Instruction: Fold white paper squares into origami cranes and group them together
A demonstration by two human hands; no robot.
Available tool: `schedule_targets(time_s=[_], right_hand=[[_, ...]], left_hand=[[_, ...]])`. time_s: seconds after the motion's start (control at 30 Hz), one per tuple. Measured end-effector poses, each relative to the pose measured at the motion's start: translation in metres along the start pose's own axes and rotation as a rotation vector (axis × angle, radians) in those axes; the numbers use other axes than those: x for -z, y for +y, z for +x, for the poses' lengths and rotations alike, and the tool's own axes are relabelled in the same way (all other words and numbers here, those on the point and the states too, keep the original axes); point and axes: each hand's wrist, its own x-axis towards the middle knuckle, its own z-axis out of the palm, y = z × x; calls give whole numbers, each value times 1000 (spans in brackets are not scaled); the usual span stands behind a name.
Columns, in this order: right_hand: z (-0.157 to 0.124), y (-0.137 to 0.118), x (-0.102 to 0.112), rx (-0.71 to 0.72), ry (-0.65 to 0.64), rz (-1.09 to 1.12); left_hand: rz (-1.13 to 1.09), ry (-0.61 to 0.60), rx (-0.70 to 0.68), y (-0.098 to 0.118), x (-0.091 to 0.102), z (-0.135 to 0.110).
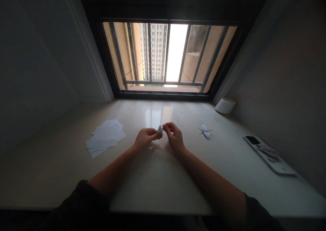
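A small folded piece of white paper [160, 129], pointed at the top, is held up over the middle of the white sill. My left hand [145, 136] pinches it from the left between thumb and fingers. On the other side, my right hand [174, 135] is closed, with thumb and forefinger together at the paper's right edge; its fingertips partly hide what they grip. To the right lies a folded paper crane [205, 131] with thin pointed ends and spread wings. Several loose white paper sheets [105, 136] overlap in a pile to the left of my left hand.
A phone in a pale case [270, 154] lies near the right wall. In the back right corner a white cylindrical object [225, 106] leans against the wall. Behind the sill [158, 187] stands a dark-framed window [163, 96] with bars outside.
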Motion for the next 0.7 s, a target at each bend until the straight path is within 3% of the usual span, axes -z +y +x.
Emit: schedule_targets(time_s=[0.47,0.7], right_hand=[[2,-3,3,-34,-45,2],[1,0,3,15,34,-113]], left_hand=[[11,34,-47,3,1,0],[23,69,-47,0,1,0]])
